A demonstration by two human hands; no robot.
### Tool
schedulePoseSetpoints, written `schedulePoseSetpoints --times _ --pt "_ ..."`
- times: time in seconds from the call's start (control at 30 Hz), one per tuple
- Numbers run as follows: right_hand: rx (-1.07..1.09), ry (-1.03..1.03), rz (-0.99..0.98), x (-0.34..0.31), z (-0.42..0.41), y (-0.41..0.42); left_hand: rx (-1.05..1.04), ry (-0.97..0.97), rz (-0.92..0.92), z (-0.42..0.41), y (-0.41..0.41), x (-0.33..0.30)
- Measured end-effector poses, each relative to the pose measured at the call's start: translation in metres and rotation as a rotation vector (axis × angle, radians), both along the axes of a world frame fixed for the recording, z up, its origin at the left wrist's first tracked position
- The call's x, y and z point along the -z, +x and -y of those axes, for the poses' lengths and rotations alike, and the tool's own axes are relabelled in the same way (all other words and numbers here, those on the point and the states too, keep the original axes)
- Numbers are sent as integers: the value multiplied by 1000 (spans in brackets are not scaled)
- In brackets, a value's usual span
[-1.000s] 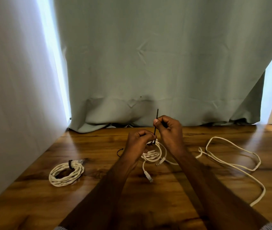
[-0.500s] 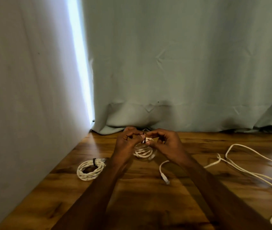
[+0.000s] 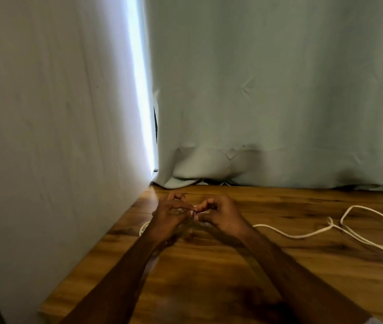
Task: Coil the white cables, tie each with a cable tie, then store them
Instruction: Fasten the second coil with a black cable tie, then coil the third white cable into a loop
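My left hand (image 3: 169,216) and my right hand (image 3: 221,213) meet fingertip to fingertip over the wooden table (image 3: 209,281). Both have curled fingers. They hold a small coil of white cable (image 3: 179,210), which is almost wholly hidden by the fingers and blurred. A short dark bit of the cable tie (image 3: 193,214) shows between my right thumb and fingers. A loose white cable (image 3: 302,235) runs from beside my right wrist across the table to the right edge. A sliver of another white coil (image 3: 142,227) peeks out left of my left wrist.
A white wall (image 3: 45,136) stands close on the left, along the table's left edge. A pale green curtain (image 3: 267,113) hangs behind the table's far edge, with a bright gap between it and the wall.
The view has swung left. My right hand has pulled the upright black tie down out of sight. Both hands have closed in on the small coil, and the tied coil is now behind my left arm.
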State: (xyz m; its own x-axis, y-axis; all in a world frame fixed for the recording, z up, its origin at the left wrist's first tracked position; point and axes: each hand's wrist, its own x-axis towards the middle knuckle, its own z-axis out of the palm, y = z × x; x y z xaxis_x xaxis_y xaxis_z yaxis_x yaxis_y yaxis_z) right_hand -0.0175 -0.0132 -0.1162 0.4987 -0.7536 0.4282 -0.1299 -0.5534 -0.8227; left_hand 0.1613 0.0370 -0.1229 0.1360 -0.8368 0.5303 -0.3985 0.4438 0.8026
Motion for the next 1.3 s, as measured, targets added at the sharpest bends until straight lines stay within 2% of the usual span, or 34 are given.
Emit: schedulePoseSetpoints --times 0.1,0.2,0.3,0.43,0.57,0.7,0.8,1.13,1.3 --pt "51 -55 -59 6 1 2 -23 23 42 -5 2 7" --pt "100 -177 -238 16 2 3 -53 75 10 -8 16 7" --pt "86 -311 -470 24 3 4 -173 39 192 -8 32 4" --pt "60 -362 -567 27 4 17 -311 28 414 -11 42 13" --pt "11 -332 -548 27 -3 34 -416 30 451 -13 51 10" --pt "25 -298 -558 30 -2 44 -332 2 586 -20 49 -2" --pt "23 -263 -513 28 -3 45 -362 36 674 -21 45 -5" --pt "41 -236 -467 28 -2 37 -340 98 660 -14 34 -11" --pt "177 -224 -418 23 2 1 -253 66 672 -3 1 -15"
